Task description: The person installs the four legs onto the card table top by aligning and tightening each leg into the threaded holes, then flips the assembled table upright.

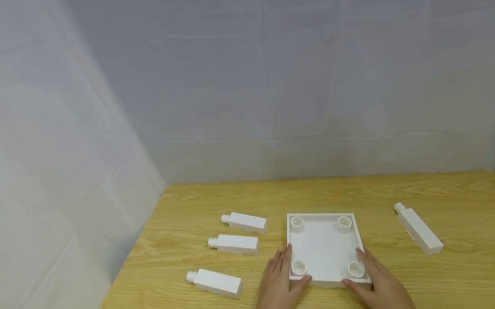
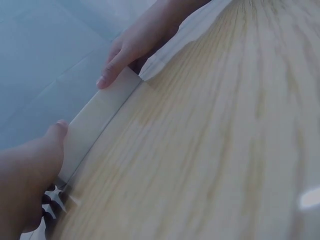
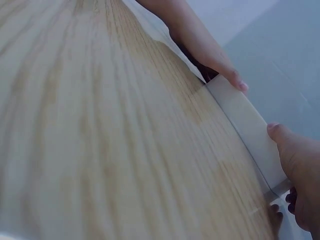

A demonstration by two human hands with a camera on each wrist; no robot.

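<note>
Nearest to me, both hands sit at the near edge of the wooden table (image 1: 472, 271). My left hand (image 1: 278, 286) grips the near-left corner of the square white tray (image 1: 324, 247), thumb along its near wall and fingers up its left side; my right hand (image 1: 382, 289) grips the near-right corner the same way. Both are partly closed on the tray's rim, and the wrist views show each thumb pressed on the pale wall (image 2: 95, 122).

The tray rests flat on the tabletop, centred, slightly to the right. Inside I count four round sockets (image 1: 298, 268), one in each corner, and the floor between them is bare.

At 9 o'clock from the tray, three white rectangular pegs (image 1: 216, 282) lie on their sides in a staggered column, all well apart from each other. At 3 o'clock lies a fourth peg (image 1: 418, 228), apart from the tray.

Bare wood runs beyond the tray at 12 o'clock, up to the pale grey backdrop (image 1: 292, 68).
</note>
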